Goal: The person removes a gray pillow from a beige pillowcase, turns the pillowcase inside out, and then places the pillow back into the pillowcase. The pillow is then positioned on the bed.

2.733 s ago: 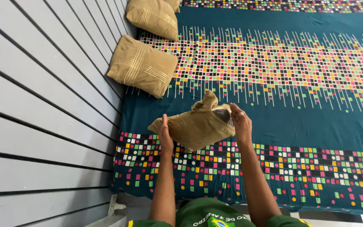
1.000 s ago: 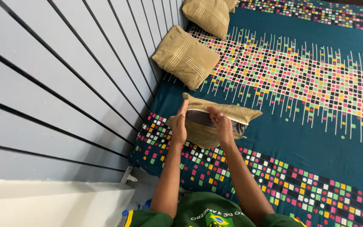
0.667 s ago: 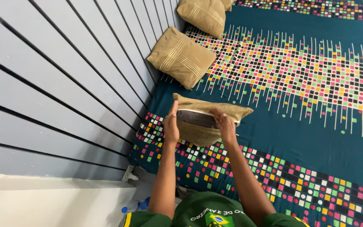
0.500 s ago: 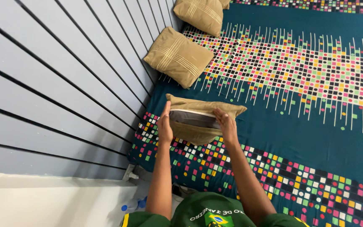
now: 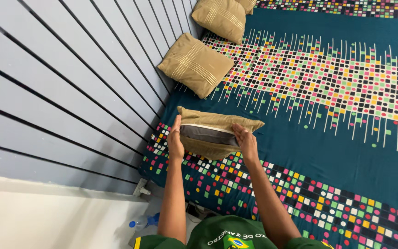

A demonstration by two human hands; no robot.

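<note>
I hold a tan cushion over the near left corner of the bed. Its cover gapes along the near edge and a grey inner pad shows inside. My left hand presses flat against the cushion's left end. My right hand grips the right side of the gaping edge. The cushion's tan flap sticks out to the right, past my right hand.
Two more tan cushions with pale stripes lean where the bed meets the grey wall with black lines on the left. The bedsheet is teal with bands of coloured squares. A plastic bottle lies on the floor below the bed corner.
The cushion, first lifted and tilted above the sheet, has come down flat with its gaping edge toward me. Both hands have shifted left with it toward the wall.
</note>
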